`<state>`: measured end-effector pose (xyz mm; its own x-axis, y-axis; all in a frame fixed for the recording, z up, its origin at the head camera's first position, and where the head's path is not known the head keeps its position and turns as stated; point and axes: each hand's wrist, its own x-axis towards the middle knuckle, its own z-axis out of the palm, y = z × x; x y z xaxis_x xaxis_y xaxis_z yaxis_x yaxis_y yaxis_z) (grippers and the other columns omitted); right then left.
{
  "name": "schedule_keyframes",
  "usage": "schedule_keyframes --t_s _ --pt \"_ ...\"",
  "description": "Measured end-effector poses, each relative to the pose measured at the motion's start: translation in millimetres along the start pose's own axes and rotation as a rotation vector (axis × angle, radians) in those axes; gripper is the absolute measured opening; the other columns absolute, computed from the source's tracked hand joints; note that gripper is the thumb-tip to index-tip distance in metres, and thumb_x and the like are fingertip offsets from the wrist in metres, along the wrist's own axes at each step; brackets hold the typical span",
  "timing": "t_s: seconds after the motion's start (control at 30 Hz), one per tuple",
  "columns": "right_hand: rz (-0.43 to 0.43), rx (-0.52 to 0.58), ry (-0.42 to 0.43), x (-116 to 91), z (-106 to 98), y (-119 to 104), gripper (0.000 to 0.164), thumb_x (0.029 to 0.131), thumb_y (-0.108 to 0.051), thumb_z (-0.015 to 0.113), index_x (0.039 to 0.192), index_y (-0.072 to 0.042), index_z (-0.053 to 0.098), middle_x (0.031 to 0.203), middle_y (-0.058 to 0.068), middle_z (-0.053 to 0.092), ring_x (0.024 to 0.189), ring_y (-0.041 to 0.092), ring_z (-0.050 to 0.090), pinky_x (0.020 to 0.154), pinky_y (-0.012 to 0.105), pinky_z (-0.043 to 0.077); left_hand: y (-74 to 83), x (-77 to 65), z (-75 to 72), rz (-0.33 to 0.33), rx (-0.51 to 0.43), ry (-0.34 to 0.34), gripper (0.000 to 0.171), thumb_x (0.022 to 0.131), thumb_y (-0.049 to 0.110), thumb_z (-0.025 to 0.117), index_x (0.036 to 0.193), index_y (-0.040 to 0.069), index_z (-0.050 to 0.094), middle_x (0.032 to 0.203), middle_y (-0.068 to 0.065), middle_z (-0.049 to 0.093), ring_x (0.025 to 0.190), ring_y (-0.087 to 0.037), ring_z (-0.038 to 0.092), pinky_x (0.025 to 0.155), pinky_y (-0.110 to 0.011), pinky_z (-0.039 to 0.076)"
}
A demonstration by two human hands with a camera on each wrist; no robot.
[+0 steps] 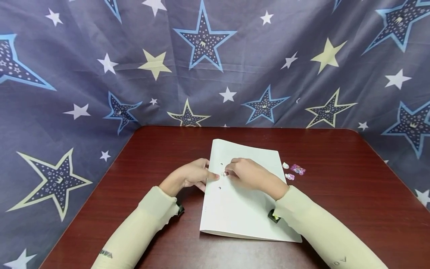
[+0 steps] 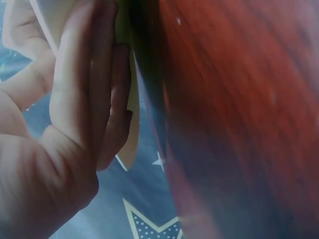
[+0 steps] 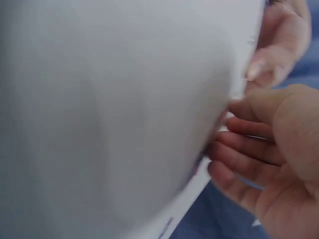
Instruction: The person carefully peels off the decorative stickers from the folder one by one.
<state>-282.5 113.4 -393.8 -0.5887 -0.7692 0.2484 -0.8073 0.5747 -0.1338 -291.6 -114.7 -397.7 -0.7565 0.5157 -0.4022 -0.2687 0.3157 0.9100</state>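
A white paper folder (image 1: 255, 209) lies tilted on the table, two round holes near its left edge. My left hand (image 1: 196, 173) grips that edge, thumb on top and fingers underneath; the left wrist view shows those fingers (image 2: 75, 89) against the underside. Between the holes is a small pale and reddish sticker (image 1: 224, 174). My right hand (image 1: 246, 173) reaches over the folder, its curled fingertips pinching at the sticker. In the right wrist view the thumb and fingers (image 3: 239, 149) meet close to the left thumb, and the sticker is mostly hidden.
Right of the folder lie a white sticker (image 1: 285, 165), a pink one (image 1: 289, 176) and a larger purple one (image 1: 298, 169). The dark red table (image 1: 161, 149) ends at a star-printed cloth (image 1: 208, 97) behind and at the sides.
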Motion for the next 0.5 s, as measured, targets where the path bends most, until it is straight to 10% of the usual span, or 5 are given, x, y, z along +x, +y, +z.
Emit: schedule_keyframes --t_s 0.5 --pt "0.130 0.021 -0.090 -1 -23 -11 0.016 0.091 -0.002 0.072 0.083 -0.015 0.070 0.077 -0.003 0.058 0.071 0.013 0.047 0.061 0.025 0.043 1.9 -1.2 2.6 0.010 -0.034 -0.040 0.041 0.096 0.000 0.065 0.126 -0.004 0.036 0.107 -0.023 0.069 0.086 -0.030 0.074 0.072 -0.048 0.065"
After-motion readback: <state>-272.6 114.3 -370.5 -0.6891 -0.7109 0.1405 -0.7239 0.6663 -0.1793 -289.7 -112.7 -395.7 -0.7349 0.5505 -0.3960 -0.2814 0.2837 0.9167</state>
